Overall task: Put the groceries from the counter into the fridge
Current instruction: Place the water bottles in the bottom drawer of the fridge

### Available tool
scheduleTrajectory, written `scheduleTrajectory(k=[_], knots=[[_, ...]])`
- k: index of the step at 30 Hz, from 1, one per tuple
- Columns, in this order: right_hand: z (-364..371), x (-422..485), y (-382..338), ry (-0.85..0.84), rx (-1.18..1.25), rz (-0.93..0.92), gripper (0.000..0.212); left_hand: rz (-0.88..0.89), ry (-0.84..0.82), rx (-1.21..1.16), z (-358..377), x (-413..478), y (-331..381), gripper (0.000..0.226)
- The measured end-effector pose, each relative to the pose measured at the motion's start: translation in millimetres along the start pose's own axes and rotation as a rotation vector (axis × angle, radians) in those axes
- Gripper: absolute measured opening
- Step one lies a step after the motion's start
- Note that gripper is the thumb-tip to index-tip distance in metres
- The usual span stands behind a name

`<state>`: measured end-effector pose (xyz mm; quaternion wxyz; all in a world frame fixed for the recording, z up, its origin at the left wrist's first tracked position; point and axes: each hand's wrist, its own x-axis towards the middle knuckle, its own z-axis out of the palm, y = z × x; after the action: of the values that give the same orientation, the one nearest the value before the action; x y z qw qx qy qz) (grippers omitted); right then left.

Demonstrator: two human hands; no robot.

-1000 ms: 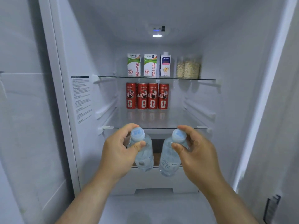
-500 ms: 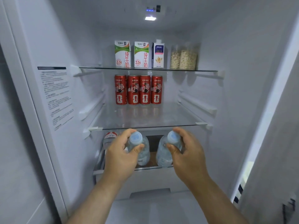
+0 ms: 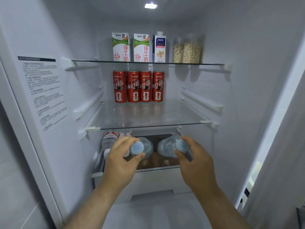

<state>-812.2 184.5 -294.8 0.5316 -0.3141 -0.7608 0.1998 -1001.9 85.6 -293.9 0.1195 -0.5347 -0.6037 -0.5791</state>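
Cans (image 3: 133, 86) number four, cartons (image 3: 141, 47) three, jars (image 3: 191, 50) two, blue-capped bottles (image 3: 136, 147) two.

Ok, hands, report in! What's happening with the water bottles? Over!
Left hand grips left water bottle by the cap end. Right hand grips right water bottle likewise. Both below the middle glass shelf, caps facing out. Red-label bottles crowd the left side.

Extended left hand (image 3: 120, 162), right hand (image 3: 196, 164); fingers (image 3: 122, 142) curled.

Printed label (image 3: 43, 90), small black text, at left. Lamp (image 3: 150, 5) lit, top centre. Grey panel (image 3: 283, 146) along far right.
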Motion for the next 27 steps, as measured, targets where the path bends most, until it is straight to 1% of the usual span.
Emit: scheduleTrajectory(k=[3, 6, 9, 11, 13, 17, 19, 22, 27], knots=[[6.4, -8.6, 6.6, -0.065, 0.006, 0.075, 0.04, 0.031, -0.015, 0.029, 5.8, -7.4, -14.4, 0.036], [15.7, -15.4, 15.5, -0.059, 0.01, 0.105, 0.045, -0.027, -0.052, 0.056, 12.1, -14.2, -24.2, 0.035], [22.6, -16.2, 24.4, -0.072, 0.023, 0.114, 0.044, -0.088, -0.121, 0.053, 17.6, -18.0, -29.3, 0.028], [25.6, -14.3, 28.0, -0.147, 0.043, 0.122, 0.04, -0.104, -0.164, 0.088, 22.2, -20.8, -32.9, 0.027], [29.5, -12.3, 30.4, -0.246, 0.046, 0.126, 0.044, -0.119, -0.207, 0.115, 26.4, -24.1, -35.9, 0.027], [40.1, -12.0, 39.2, -0.314, 0.068, 0.117, 0.03, -0.144, -0.27, 0.108, 30.3, -30.0, -40.1, 0.033], [44.5, -12.4, 41.7, -0.34, 0.085, 0.118, 0.035, -0.166, -0.314, 0.107, 31.0, -32.5, -44.5, 0.036], [51.4, -14.2, 49.2, -0.379, 0.024, 0.08, 0.047, -0.186, -0.349, 0.103, 31.8, -34.2, -51.2, 0.036], [58.2, -9.7, 62.9, -0.427, 0.009, 0.091, 0.042, -0.137, -0.367, 0.143, 31.6, -31.6, -55.2, 0.031]])
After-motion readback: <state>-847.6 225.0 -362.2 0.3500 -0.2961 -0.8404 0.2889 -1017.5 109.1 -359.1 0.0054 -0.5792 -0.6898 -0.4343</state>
